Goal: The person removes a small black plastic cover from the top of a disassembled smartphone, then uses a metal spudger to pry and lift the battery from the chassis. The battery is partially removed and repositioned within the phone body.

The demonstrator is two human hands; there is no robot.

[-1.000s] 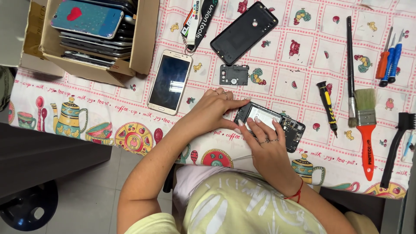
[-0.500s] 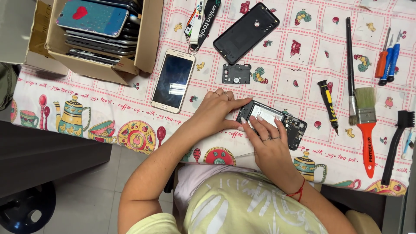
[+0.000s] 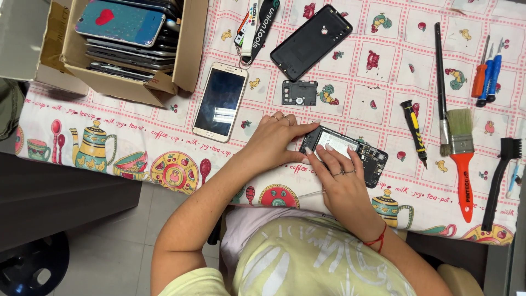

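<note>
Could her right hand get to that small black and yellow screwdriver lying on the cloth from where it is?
Probably yes. The right hand rests on the opened phone, and the screwdriver lies just beyond it on bare tablecloth, with nothing in between.

- A bench (image 3: 383, 66) covered with a white cloth printed with pink squares, fruit and teapots.
- Far left: an open brown cardboard box (image 3: 189, 52) stacked with phones.
- Beside it: a white smartphone with a dark screen (image 3: 220, 102), face up.
- Above that: a black lanyard strap (image 3: 257, 24).
- Centre: a black plastic phone back cover (image 3: 311, 41), a small black inner plate (image 3: 299, 92), and an opened black phone showing its insides (image 3: 359, 152).
- Right: a black-and-yellow screwdriver (image 3: 414, 130), a thin black-handled brush (image 3: 440, 82), a flat paintbrush with an orange-red handle (image 3: 463, 164), a black cleaning brush (image 3: 499, 181), and red and blue screwdrivers (image 3: 487, 74).
</note>
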